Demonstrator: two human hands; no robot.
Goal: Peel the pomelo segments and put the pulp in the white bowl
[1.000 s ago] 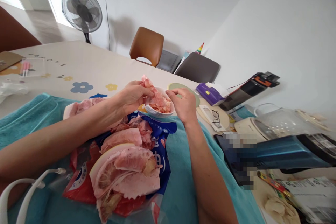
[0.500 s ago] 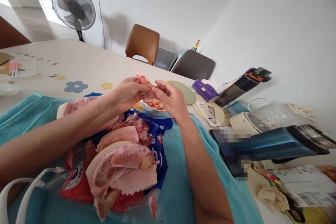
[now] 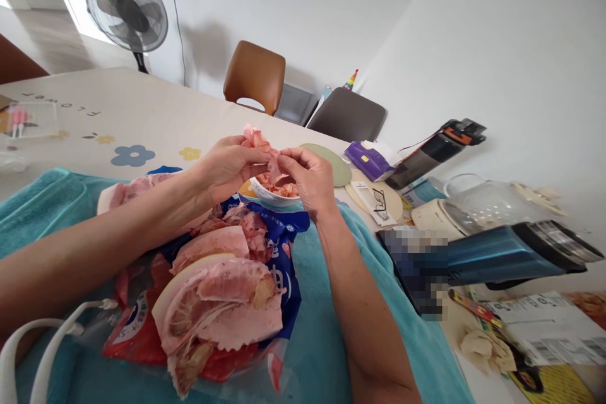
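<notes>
My left hand (image 3: 225,166) and my right hand (image 3: 305,178) meet above a small white bowl (image 3: 266,193) of pink pomelo flesh. Both pinch the same pink pomelo segment (image 3: 258,141) between their fingertips, left from the left side, right from the right. Below my forearms a heap of pomelo peel and pith (image 3: 220,303) lies on a blue and red plastic bag (image 3: 286,246), spread over a teal towel (image 3: 57,202).
Right of the bowl lie a green round mat (image 3: 337,169), glasses (image 3: 380,199), a purple tissue pack (image 3: 369,161), a black bottle (image 3: 435,148), a blue flask (image 3: 511,255) and papers (image 3: 549,334). A fan (image 3: 126,9) and two chairs (image 3: 255,76) stand behind the table.
My right hand came in from beside the bowl and took hold of the pomelo segment held by my left hand. The view shifted slightly left.
</notes>
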